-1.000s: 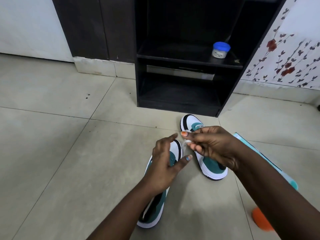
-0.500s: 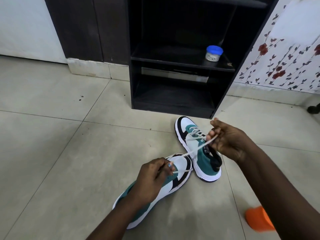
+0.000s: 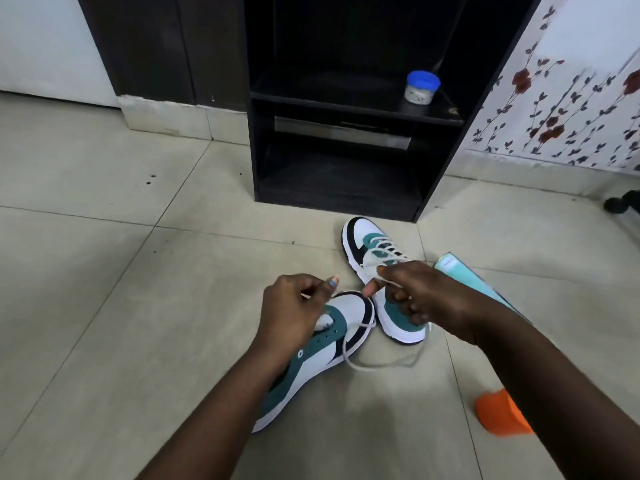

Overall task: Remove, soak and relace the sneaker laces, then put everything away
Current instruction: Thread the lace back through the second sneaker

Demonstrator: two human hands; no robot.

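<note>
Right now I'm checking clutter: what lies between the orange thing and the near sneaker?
Head view: bare floor, with a lace loop farther back.

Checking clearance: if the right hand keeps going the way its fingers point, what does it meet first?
The right hand points left, so probably the left hand, just across the gap above the near sneaker's toe. Depth is unclear.

Pretty soft, even indoor light, a bit dim, with a faint glossy sheen on the floor tiles and only weak shadows under the arms. The dark shelf unit swallows detail inside. Wide-angle bending at the edges, and the orange thing bottom right is smeared with blur.
</note>
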